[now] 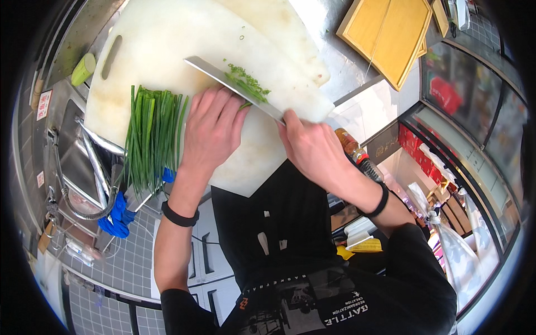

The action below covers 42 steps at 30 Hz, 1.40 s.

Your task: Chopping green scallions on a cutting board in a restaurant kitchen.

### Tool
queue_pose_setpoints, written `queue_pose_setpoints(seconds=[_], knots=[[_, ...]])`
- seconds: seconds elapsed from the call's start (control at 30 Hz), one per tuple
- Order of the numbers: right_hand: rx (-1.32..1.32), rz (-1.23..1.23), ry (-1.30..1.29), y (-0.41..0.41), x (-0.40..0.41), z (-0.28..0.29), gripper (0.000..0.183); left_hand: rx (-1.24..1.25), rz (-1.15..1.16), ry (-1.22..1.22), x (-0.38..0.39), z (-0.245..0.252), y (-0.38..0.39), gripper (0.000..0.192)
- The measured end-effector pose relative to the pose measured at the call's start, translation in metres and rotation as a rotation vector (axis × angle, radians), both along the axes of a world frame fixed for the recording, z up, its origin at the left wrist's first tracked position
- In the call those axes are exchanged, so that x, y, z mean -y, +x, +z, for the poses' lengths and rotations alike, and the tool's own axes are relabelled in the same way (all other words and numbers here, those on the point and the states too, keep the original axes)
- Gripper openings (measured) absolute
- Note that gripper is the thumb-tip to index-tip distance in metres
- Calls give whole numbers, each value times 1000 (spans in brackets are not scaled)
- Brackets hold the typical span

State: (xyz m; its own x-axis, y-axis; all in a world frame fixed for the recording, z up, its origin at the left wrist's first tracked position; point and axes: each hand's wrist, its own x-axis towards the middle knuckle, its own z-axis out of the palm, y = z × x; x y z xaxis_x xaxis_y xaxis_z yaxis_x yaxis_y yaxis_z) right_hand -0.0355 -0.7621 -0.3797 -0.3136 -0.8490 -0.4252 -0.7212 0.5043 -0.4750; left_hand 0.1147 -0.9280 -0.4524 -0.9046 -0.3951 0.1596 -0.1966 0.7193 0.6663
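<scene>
My right hand [310,144] grips a kitchen knife [228,83] at its handle, and the blade slants up to the left over a white plastic cutting board [259,155]. On the near side of the blade, my left hand [215,123] rests on the board with its fingers bent against it; green stalk ends show by its fingertips, and the rest is hidden under the hand. Chopped green pieces [247,81] lie along the blade's far side. To the left of my left hand, a bunch of long green stalks [153,134], like chives or scallions, hangs over the board's near edge.
A cut pale green vegetable piece [83,69] is left of the board. A steel sink with a hose [90,215] and blue cloth [115,217] lies at left. Wooden trays [385,35] stand at upper right, and a bottle with orange-brown contents [347,140] is beyond my right wrist.
</scene>
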Motion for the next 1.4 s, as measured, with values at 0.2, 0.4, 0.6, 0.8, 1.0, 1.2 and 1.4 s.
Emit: queue_pose_setpoints(seconds=[0.2, 0.4, 0.6, 0.8, 1.0, 1.2, 1.4], knots=[[27, -41, -39, -3, 2, 1, 22, 3, 9, -5, -1, -1, 2, 26], [8, 30, 89, 5, -8, 33, 23, -8, 29, -18, -2, -3, 8, 26], [-68, 28, -68, 4, 9, -20, 23, -23, 34, -4, -2, -3, 0, 26], [-12, 41, 102, 0, 6, 30, 22, -36, 47, -10, -3, -2, 5, 25], [-10, 31, 90, 5, 4, 16, 22, -57, 43, -8, -2, 1, 1, 24], [-21, -3, -59, 0, 13, -6, 23, -55, 32, -8, -3, -6, 2, 25], [-3, 55, 111, 3, 5, 37, 23, -46, 63, -10, -4, -5, 9, 24]])
